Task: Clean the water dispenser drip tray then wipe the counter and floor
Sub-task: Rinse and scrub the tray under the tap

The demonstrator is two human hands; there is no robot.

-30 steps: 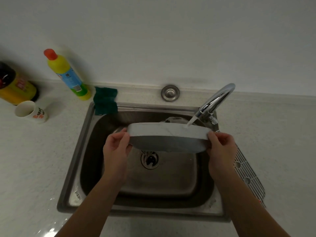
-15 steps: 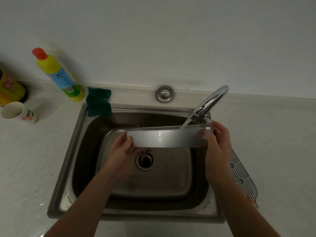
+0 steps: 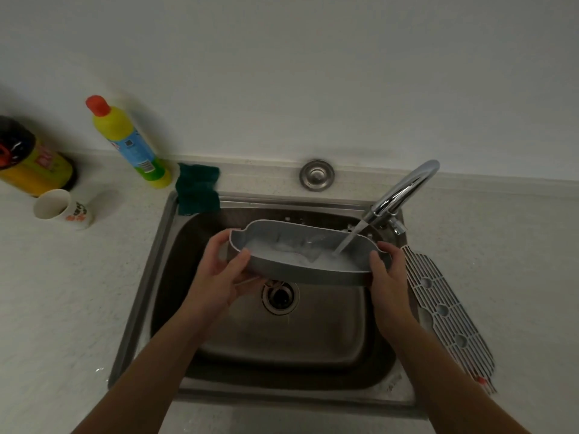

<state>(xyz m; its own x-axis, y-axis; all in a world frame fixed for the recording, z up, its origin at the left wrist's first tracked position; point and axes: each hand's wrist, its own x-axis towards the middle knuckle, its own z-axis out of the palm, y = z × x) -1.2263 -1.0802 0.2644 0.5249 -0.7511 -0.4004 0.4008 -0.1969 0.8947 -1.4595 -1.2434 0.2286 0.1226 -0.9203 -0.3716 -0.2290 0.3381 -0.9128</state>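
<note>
I hold the grey drip tray (image 3: pixel 291 270) open side up over the steel sink (image 3: pixel 163 245). My left hand (image 3: pixel 224 270) grips its left end and my right hand (image 3: pixel 387 267) grips its right end. Water runs from the chrome faucet (image 3: pixel 404 192) into the right part of the tray, and water pools inside it. The tray's white slotted grille (image 3: pixel 445 311) lies on the counter along the sink's right rim. A dark green cloth (image 3: pixel 197 189) hangs over the sink's back left corner.
A yellow detergent bottle (image 3: pixel 128 142) with a red cap stands against the wall at the left. Further left are a dark-topped yellow container (image 3: pixel 31 164) and a white paper cup (image 3: pixel 59 209) on its side. The sink drain (image 3: pixel 280 296) sits below the tray.
The tray has turned from bottom-up through edge-on to open side up, so the water now falls inside it. Both hands shifted their grip on the ends.
</note>
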